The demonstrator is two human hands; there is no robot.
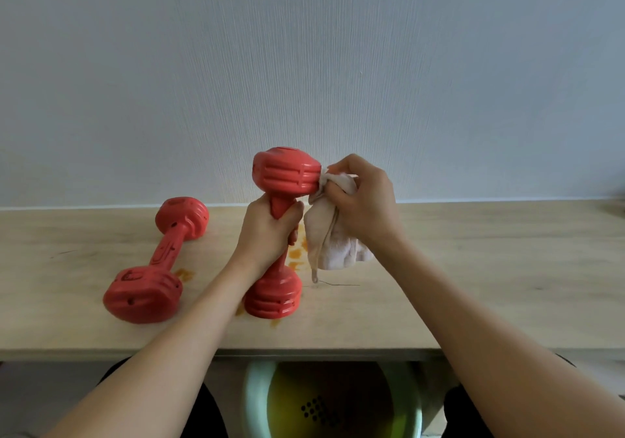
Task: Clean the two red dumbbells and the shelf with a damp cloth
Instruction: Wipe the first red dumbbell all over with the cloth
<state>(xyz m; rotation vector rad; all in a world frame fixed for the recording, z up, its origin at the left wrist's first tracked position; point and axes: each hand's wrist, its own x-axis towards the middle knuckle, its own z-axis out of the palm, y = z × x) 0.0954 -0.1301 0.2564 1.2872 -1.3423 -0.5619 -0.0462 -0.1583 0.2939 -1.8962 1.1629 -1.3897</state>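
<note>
Red plastic stands on end near the front of the wooden shelf (473, 251), the upright dumbbell (282, 180) balanced on its lower head among orange smears, and the risk, as I read it, is a tip or skid if the sideways rub outweighs that one-handed hold. Left hand (269, 228) is wrapped tight round the handle just under the top head, forearm angled up from below. Right hand (367, 202) bunches the damp cloth (333, 238) against the top head's right side, while the second dumbbell (159, 258) lies flat, well apart to the left.
</note>
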